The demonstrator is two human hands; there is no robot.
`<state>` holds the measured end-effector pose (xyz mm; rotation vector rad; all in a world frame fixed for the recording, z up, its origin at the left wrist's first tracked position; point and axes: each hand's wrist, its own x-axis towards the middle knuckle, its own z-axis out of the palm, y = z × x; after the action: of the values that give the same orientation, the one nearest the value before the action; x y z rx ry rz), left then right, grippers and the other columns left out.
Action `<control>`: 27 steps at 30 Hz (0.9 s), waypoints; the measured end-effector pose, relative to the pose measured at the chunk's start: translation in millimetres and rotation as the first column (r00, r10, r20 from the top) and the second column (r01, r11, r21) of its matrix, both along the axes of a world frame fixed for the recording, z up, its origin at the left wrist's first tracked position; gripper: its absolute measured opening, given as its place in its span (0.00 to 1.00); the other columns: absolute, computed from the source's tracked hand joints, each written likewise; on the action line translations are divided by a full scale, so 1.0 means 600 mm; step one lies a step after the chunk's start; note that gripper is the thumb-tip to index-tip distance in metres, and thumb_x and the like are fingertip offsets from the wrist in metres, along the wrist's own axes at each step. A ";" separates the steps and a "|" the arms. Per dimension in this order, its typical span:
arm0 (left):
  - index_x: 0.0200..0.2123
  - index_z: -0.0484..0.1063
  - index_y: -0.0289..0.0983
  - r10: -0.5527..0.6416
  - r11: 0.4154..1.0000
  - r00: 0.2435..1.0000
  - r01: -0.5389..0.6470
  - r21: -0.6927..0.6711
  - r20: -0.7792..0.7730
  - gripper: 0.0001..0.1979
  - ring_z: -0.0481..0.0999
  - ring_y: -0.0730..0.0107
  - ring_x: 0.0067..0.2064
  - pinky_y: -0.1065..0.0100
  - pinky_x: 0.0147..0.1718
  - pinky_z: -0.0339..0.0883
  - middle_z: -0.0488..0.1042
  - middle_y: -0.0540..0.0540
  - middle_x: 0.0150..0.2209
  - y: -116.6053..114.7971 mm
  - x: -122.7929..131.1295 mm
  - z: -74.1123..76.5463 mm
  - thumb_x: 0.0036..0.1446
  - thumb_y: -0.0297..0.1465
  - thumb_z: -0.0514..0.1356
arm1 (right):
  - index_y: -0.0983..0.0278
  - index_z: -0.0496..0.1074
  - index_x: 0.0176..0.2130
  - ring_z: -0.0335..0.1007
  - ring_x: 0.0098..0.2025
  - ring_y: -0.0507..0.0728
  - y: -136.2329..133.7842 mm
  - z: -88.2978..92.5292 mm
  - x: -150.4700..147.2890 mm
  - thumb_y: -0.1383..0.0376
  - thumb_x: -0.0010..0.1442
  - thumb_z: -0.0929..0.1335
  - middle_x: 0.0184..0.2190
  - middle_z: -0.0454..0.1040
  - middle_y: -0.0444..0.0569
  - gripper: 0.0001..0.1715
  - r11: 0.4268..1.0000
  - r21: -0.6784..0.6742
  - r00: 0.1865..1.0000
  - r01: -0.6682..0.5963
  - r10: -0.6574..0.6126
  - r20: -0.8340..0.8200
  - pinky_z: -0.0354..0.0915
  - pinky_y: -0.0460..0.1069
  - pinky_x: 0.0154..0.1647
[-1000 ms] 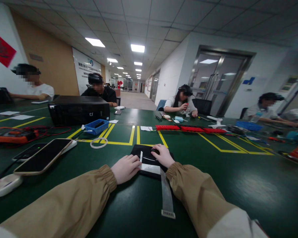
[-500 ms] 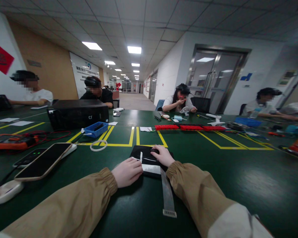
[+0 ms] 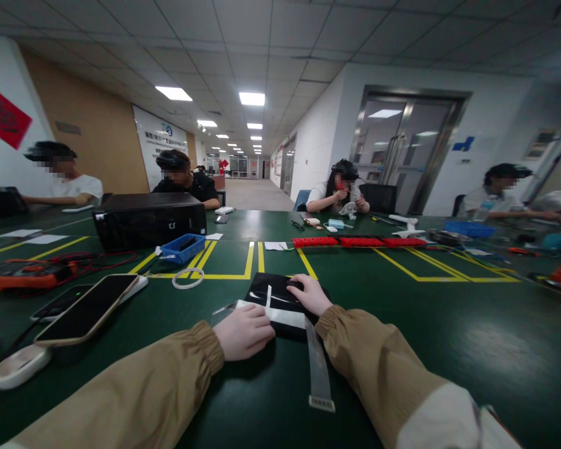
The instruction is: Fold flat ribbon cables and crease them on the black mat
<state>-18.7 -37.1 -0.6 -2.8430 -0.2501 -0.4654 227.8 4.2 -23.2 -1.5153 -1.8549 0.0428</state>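
Observation:
A flat, glossy black panel (image 3: 273, 293) lies on the green table in front of me, with a whitish strip (image 3: 287, 318) along its near side and a narrow white tab on top. From its near right corner a grey flat ribbon cable (image 3: 318, 365) runs towards me, ending in a connector. My left hand (image 3: 245, 332) is closed at the panel's near left edge, fingertips hidden; a piece of clear film (image 3: 222, 309) sticks out behind it. My right hand (image 3: 311, 294) grips the panel's right side, fingers bent over the top and thumb apart.
To the left are a phone (image 3: 91, 308), an orange multimeter (image 3: 28, 274), a white ring (image 3: 187, 278), a blue tray (image 3: 183, 249) and a black box-shaped machine (image 3: 152, 221). Red strips (image 3: 355, 242) lie beyond the panel. Several people with headsets sit around the table.
Clear film now shows to the left of my left hand, which has moved slightly towards me. My right hand stays on the panel. The view has tilted a little.

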 end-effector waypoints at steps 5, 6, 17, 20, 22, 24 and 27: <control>0.37 0.67 0.38 -0.013 1.000 0.999 0.014 -0.007 0.043 0.07 0.64 0.66 0.40 0.65 0.39 0.57 0.69 0.49 0.32 -0.001 -0.001 0.000 0.59 0.28 0.50 | 0.63 0.72 0.34 0.66 0.42 0.56 -0.003 0.006 0.009 0.63 0.53 0.67 0.36 0.72 0.47 0.08 0.999 0.040 0.998 0.029 -0.027 -0.060 0.60 0.51 0.46; 0.38 0.67 0.38 -0.018 1.000 0.999 0.018 -0.009 0.045 0.07 0.64 0.66 0.40 0.65 0.40 0.57 0.69 0.48 0.33 -0.001 -0.001 0.001 0.59 0.28 0.50 | 0.63 0.72 0.34 0.66 0.42 0.56 -0.003 0.008 0.011 0.62 0.53 0.67 0.37 0.72 0.47 0.08 0.998 0.048 0.997 0.040 -0.036 -0.075 0.60 0.51 0.46; 0.40 0.67 0.40 0.033 0.996 0.999 -0.033 -0.081 -0.011 0.08 0.67 0.71 0.37 0.68 0.36 0.58 0.67 0.49 0.35 0.001 -0.001 -0.002 0.60 0.30 0.50 | 0.64 0.72 0.35 0.67 0.42 0.57 -0.004 0.034 0.089 0.57 0.52 0.65 0.39 0.72 0.49 0.15 0.934 0.187 0.924 0.304 -0.241 -0.297 0.61 0.52 0.47; 0.41 0.67 0.41 0.045 0.995 0.999 -0.046 -0.090 -0.013 0.08 0.67 0.70 0.37 0.68 0.35 0.58 0.68 0.49 0.36 0.001 -0.001 -0.003 0.60 0.30 0.50 | 0.66 0.72 0.37 0.66 0.43 0.58 -0.008 0.040 0.135 0.56 0.51 0.65 0.40 0.72 0.52 0.18 0.874 0.218 0.864 0.435 -0.337 -0.374 0.60 0.53 0.48; 0.41 0.67 0.41 0.058 0.994 0.998 -0.059 -0.095 -0.015 0.08 0.67 0.70 0.37 0.68 0.34 0.58 0.68 0.49 0.36 0.001 -0.001 -0.004 0.60 0.30 0.50 | 0.67 0.72 0.38 0.66 0.42 0.59 -0.013 0.041 0.171 0.57 0.50 0.66 0.40 0.72 0.55 0.19 0.812 0.221 0.801 0.540 -0.415 -0.431 0.60 0.53 0.47; 0.42 0.67 0.41 0.066 0.993 0.998 -0.067 -0.102 -0.014 0.09 0.67 0.70 0.37 0.68 0.34 0.58 0.68 0.49 0.36 0.001 -0.001 -0.004 0.60 0.30 0.50 | 0.68 0.73 0.37 0.66 0.41 0.60 -0.021 0.041 0.210 0.58 0.49 0.67 0.39 0.72 0.57 0.19 0.728 0.212 0.715 0.652 -0.497 -0.491 0.60 0.53 0.46; 0.42 0.67 0.41 0.068 0.992 0.998 -0.069 -0.110 -0.009 0.09 0.67 0.70 0.38 0.69 0.34 0.58 0.68 0.49 0.37 0.002 -0.001 -0.006 0.60 0.30 0.50 | 0.71 0.74 0.39 0.66 0.41 0.63 -0.041 0.042 0.265 0.61 0.49 0.68 0.39 0.71 0.64 0.19 0.584 0.193 0.575 0.788 -0.588 -0.569 0.59 0.54 0.43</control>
<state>-19.4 -35.7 -3.9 -2.9315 -0.3827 -0.4429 387.0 -20.1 1.8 -1.6399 -0.7024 -0.3554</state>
